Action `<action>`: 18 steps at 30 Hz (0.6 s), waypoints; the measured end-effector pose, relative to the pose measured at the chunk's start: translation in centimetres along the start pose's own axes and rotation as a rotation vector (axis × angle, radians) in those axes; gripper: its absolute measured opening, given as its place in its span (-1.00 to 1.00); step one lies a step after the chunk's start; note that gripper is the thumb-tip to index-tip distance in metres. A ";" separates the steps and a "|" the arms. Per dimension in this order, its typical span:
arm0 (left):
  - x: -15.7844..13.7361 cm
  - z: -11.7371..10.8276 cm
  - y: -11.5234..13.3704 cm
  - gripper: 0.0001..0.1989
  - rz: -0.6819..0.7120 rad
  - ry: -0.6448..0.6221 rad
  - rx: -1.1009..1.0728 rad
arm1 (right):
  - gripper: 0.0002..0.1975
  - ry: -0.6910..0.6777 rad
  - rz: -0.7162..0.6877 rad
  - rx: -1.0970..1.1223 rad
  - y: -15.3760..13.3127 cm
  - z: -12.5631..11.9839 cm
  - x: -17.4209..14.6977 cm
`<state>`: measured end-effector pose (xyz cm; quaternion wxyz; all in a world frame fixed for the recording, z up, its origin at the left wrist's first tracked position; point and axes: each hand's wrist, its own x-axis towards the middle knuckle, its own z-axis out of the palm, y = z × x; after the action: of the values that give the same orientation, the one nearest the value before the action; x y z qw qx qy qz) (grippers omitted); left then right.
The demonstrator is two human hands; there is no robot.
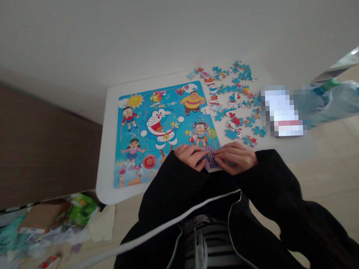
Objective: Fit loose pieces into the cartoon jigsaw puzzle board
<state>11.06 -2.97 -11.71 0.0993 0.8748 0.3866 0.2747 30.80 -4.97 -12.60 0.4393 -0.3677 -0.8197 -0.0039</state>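
Both hands met at the near right corner of the jigsaw puzzle [164, 131], which lay flat on the white counter [109, 152]. The left hand [192, 155] rested on the board's lower edge with fingers curled inward. The right hand [237, 158] lay just beside it, fingers stretched leftward across the same corner. Between the fingertips sat a small purple puzzle piece [210, 157], pinched or pressed from both sides; whether it was held clear of the board or pushed down into it could not be told. Neither hand was markedly nearer to it: the piece lay between them, the right hand covering rather more of it.

The board's long side ran away from the person, tilted slightly leftward at the top. Its picture appeared nearly complete, with small white gaps at the right edge. The loose pieces [234, 97] lay scattered on the counter to the right of the board and farther from the person, well apart from both hands, and on the right hand's side.

A plastic bottle [334, 99] lay beyond the loose pieces. Clutter [53, 225] sat on the floor to the left.
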 end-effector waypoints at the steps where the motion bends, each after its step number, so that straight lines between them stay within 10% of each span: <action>1: 0.0 0.0 -0.1 -0.88 0.007 0.007 0.001 | -0.90 -0.001 0.000 0.001 0.0 0.0 0.0; 18: 0.0 0.0 0.8 -0.84 -0.015 0.020 -0.006 | -0.88 -0.014 0.006 -0.007 0.0 -0.2 0.1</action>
<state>11.57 -3.49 -11.41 0.1000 0.8688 0.3931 0.2840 30.88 -4.98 -12.38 0.4322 -0.3719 -0.8215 -0.0030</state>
